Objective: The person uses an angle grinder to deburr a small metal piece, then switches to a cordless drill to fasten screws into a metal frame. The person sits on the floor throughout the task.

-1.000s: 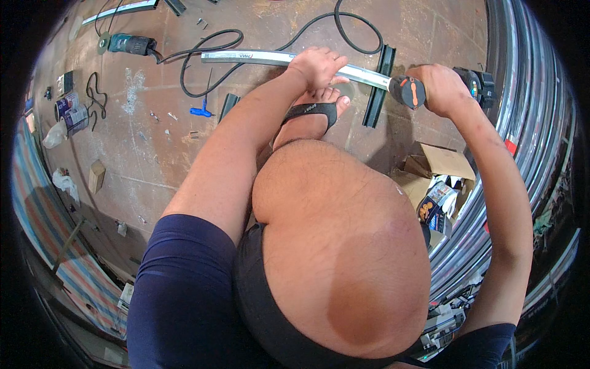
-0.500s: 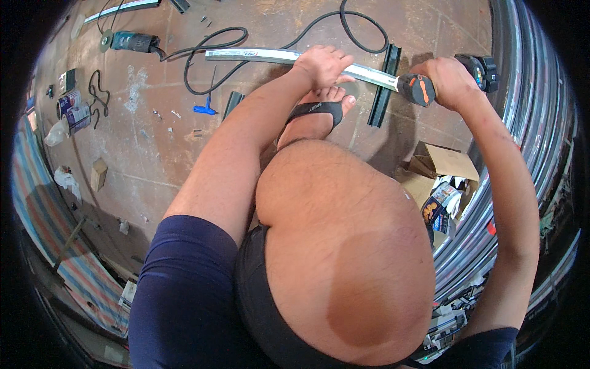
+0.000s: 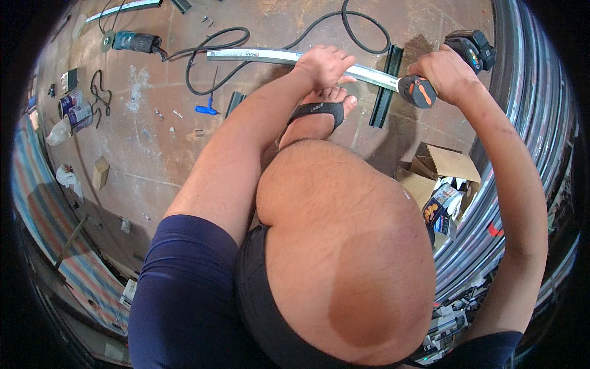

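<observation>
The left hand (image 3: 326, 64) lies flat on top of a long silver metal bar (image 3: 276, 57), pressing it down with the fingers spread over it, not wrapped around. The bar lies on the brown floor (image 3: 160, 154) at the far side, running from left to right. Its right end rests across a dark metal channel (image 3: 383, 92). A bare foot in a black sandal (image 3: 316, 114) is just near of the bar, right under the left hand.

The right hand (image 3: 445, 74) is closed tight around a power drill (image 3: 452, 64). The drill's orange and black nose (image 3: 418, 91) touches the right end of the bar.

A black cable (image 3: 221, 58) loops on the floor to the far left, by a green grinder (image 3: 132, 42). A small blue tool (image 3: 206, 109) lies near the bar. An open cardboard box (image 3: 442, 169) sits on the right, beside long curved metal pipes (image 3: 528, 123).
</observation>
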`<control>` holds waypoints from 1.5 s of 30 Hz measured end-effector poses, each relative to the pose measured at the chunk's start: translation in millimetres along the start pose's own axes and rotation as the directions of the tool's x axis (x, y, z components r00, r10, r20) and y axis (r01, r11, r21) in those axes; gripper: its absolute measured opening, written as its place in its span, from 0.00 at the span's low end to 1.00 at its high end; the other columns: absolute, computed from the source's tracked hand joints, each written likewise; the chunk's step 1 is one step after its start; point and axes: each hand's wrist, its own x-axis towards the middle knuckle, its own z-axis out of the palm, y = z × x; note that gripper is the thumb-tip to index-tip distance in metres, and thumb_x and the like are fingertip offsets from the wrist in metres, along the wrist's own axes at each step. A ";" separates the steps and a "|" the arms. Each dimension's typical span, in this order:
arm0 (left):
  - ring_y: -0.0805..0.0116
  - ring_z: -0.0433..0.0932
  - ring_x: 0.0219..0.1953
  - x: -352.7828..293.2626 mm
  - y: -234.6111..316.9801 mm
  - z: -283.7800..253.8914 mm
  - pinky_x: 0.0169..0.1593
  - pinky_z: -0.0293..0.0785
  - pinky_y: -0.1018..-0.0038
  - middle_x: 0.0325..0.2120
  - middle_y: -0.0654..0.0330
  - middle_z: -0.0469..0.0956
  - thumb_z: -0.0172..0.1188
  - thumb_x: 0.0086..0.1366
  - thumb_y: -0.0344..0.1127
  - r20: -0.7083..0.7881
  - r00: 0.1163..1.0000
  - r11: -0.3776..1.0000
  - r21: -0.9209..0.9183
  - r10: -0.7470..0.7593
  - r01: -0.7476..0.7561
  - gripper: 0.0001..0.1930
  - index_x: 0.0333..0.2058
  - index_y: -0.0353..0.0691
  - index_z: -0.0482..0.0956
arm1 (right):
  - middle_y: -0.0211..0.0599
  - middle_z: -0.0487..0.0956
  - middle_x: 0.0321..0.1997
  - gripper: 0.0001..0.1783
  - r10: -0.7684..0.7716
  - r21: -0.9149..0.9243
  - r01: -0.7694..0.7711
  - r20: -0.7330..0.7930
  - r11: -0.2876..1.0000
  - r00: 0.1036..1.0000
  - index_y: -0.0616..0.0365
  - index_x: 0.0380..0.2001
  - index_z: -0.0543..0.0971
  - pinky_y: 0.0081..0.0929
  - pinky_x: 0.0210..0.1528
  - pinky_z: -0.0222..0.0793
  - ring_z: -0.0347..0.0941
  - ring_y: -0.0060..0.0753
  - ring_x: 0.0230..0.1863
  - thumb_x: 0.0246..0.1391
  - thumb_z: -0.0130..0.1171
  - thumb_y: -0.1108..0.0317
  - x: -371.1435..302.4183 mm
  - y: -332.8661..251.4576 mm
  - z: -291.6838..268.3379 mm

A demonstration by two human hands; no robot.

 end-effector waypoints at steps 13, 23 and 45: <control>0.53 0.83 0.49 0.0 1.2 -1.1 0.53 0.79 0.56 0.43 0.58 0.83 0.60 0.72 0.63 -0.016 1.000 1.000 0.006 0.001 -0.001 0.24 0.50 0.47 0.79 | 0.37 0.89 0.34 0.08 -0.076 -0.186 0.074 -0.005 0.980 0.997 0.39 0.30 0.89 0.40 0.59 0.70 0.87 0.42 0.44 0.56 0.62 0.60 18.4 -1.7 1.2; 0.50 0.83 0.48 1.5 -4.4 1.5 0.52 0.80 0.53 0.43 0.56 0.83 0.61 0.70 0.64 -0.047 0.998 0.998 -0.027 0.047 -0.049 0.26 0.50 0.47 0.79 | 0.42 0.89 0.36 0.12 -0.092 0.044 0.100 -0.164 0.994 0.982 0.48 0.38 0.89 0.50 0.55 0.76 0.86 0.52 0.45 0.49 0.67 0.73 -51.1 -1.0 -50.3; 0.49 0.88 0.37 67.9 5.1 -135.4 0.39 0.85 0.55 0.38 0.44 0.87 0.72 0.70 0.56 0.099 0.355 -0.090 -0.995 -0.930 0.042 0.25 0.45 0.35 0.84 | 0.36 0.88 0.54 0.26 0.790 0.976 -0.215 0.101 0.040 0.604 0.63 0.59 0.81 0.31 0.57 0.79 0.84 0.28 0.54 0.59 0.77 0.74 -214.5 -105.9 13.8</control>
